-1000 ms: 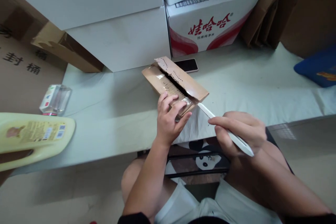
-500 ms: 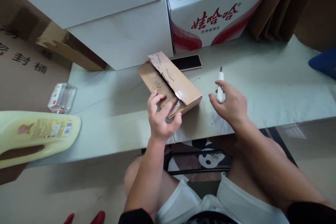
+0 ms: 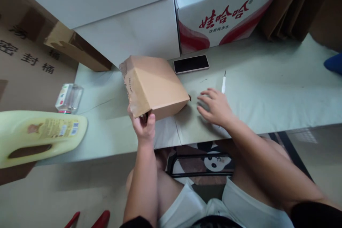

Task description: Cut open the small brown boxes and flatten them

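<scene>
On the pale table cover [image 3: 267, 89], head view: your cardboard box [image 3: 160, 82] stands ahead of you, its ragged flap [image 3: 135, 92] toward your left.
Left hand [image 3: 143, 126]: you grasp the box by its near left corner, thumb against the cardboard.
Right hand [image 3: 215, 108]: you hold nothing, fingers loosely spread between box and cutter.
White cutter [image 3: 223, 83]: lies just beyond your right hand.
Phone [image 3: 191, 64]: lies flat behind the box, to its right.

likely a storage corner, judging by stacked white cartons [image 3: 130, 34].
</scene>
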Tool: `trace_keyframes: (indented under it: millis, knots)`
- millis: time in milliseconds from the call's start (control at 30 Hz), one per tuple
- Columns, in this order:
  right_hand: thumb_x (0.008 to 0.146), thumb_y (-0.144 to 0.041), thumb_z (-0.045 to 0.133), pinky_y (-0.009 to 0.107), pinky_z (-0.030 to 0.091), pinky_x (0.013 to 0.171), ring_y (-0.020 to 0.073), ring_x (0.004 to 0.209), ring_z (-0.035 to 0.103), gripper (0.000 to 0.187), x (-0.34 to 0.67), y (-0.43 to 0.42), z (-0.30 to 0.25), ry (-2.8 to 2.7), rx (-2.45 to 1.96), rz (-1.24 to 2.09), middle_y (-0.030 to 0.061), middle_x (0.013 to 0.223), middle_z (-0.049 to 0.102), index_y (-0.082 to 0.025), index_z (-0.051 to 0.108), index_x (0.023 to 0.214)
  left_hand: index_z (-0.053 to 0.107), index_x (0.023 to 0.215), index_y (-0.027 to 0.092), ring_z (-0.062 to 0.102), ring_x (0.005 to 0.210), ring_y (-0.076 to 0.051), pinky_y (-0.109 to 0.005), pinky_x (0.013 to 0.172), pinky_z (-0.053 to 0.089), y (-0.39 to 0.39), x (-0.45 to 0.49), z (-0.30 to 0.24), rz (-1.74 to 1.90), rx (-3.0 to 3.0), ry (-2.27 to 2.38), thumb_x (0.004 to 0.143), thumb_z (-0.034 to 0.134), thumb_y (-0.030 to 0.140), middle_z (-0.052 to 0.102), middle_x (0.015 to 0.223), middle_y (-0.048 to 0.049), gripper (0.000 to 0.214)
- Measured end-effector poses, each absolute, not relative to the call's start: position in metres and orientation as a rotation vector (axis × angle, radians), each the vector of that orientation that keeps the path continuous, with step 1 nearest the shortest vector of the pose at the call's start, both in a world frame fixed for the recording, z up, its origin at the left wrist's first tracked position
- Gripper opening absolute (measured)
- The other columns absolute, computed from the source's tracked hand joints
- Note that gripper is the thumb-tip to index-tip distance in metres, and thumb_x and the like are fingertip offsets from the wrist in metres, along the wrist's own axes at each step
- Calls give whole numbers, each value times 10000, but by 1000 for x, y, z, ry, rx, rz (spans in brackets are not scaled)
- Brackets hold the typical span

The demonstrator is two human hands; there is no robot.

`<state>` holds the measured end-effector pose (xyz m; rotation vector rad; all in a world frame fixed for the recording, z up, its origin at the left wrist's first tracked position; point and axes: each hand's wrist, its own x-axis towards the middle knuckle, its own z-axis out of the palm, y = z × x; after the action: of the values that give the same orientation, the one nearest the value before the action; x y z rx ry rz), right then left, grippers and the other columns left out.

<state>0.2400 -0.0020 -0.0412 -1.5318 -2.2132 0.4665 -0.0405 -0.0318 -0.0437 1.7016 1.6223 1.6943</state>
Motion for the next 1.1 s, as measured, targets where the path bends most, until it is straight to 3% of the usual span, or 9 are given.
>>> trace_keyframes:
  millis: [133, 233, 400, 500, 633, 767, 867, 933, 1100]
  knots:
    - [896, -447, 535, 623, 364, 1159, 426, 1439, 408, 593, 216, 7, -48, -2282, -1213, 739, 194, 1430, 585, -120, 562, 1389, 422, 1400, 222, 644, 1211, -249, -359, 1044, 511, -29, -40, -42, 1615, 1715, 1568, 795, 675, 690, 599, 1312, -157, 807]
    - [890, -446, 542, 586, 384, 1170, 376, 1376, 497, 596, 206, 19, -47, -2175, -1052, 880, 184, 1434, 586, -144, 517, 1403, 453, 1394, 221, 664, 1196, -243, -354, 1022, 531, -29, -40, -45, 1591, 1632, 1593, 791, 677, 706, 635, 1292, -155, 805]
    - [858, -581, 630, 572, 413, 1154, 358, 1397, 498, 788, 212, 19, -46, -1959, -1023, 1075, 198, 1540, 484, -193, 405, 1506, 652, 1199, 226, 731, 1029, -268, -404, 929, 596, -45, -50, -50, 1479, 1410, 1559, 692, 682, 805, 739, 1047, -111, 770]
    - [800, -676, 677, 546, 468, 1107, 352, 1366, 532, 883, 221, 6, -50, -1817, -1050, 1126, 206, 1500, 514, -194, 416, 1492, 701, 1137, 242, 739, 1001, -280, -409, 899, 613, -55, -56, -49, 1440, 1295, 1503, 627, 746, 789, 757, 973, -94, 748]
    - [788, -646, 714, 455, 576, 932, 298, 1175, 655, 746, 231, -5, -53, -1658, -1066, 1076, 191, 1289, 652, -180, 544, 1345, 679, 1186, 249, 743, 956, -280, -420, 871, 624, -50, -52, -43, 1367, 1319, 1484, 564, 808, 763, 756, 942, -85, 817]
    - [723, -586, 780, 389, 581, 831, 253, 980, 691, 548, 238, -5, -44, -1585, -1153, 845, 119, 1043, 716, -186, 642, 1072, 651, 1210, 226, 724, 1054, -294, -418, 909, 612, -35, -46, -35, 1318, 1459, 1486, 529, 788, 813, 750, 1018, -111, 910]
    - [733, -485, 764, 296, 540, 655, 173, 709, 646, 338, 239, -4, -35, -1570, -1274, 787, 23, 786, 690, -198, 630, 849, 675, 1151, 199, 742, 974, -269, -396, 910, 608, -31, -47, -31, 1356, 1511, 1546, 530, 780, 822, 753, 937, -102, 886]
    - [758, -440, 720, 283, 526, 636, 161, 669, 634, 260, 237, -5, -31, -1558, -1288, 810, 6, 732, 681, -197, 631, 790, 698, 1085, 178, 750, 896, -262, -395, 872, 619, -31, -50, -29, 1391, 1498, 1628, 533, 794, 802, 748, 847, -91, 839]
    - [869, -595, 542, 322, 536, 695, 202, 753, 671, 440, 231, -2, -30, -1396, -1220, 898, 47, 720, 683, -197, 650, 716, 735, 918, 156, 756, 843, -276, -411, 812, 638, -43, -60, -23, 1300, 1437, 1734, 606, 837, 654, 747, 773, -93, 597]
